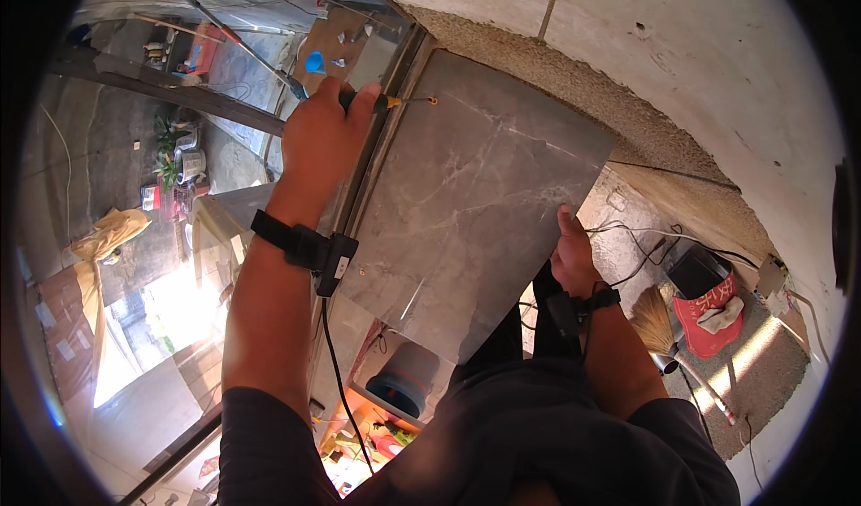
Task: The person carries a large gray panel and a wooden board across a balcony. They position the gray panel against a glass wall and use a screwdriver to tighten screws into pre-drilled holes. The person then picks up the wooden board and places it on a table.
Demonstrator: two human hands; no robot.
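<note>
My left hand (325,134) is closed round the dark and yellow handle of a screwdriver (384,103). The shaft points right, and its tip meets a small orange-brown spot near the top left corner of a grey marbled panel (484,183). At the panel's right edge is my right hand (574,253), gripping it with the thumb on the face and the fingers hidden behind. A dark metal frame (387,138) runs along the panel's left side. Lower on that side shows another small orange-brown spot (362,272).
Rough wall (664,120) borders the panel above and right. A broom (659,327), a red bag (708,318) and cables lie at right. A grey bucket (404,380) stands below. Left of the frame are a long-handled pole (238,39), a blue scoop-like object (314,62) and yellow cloth (112,232).
</note>
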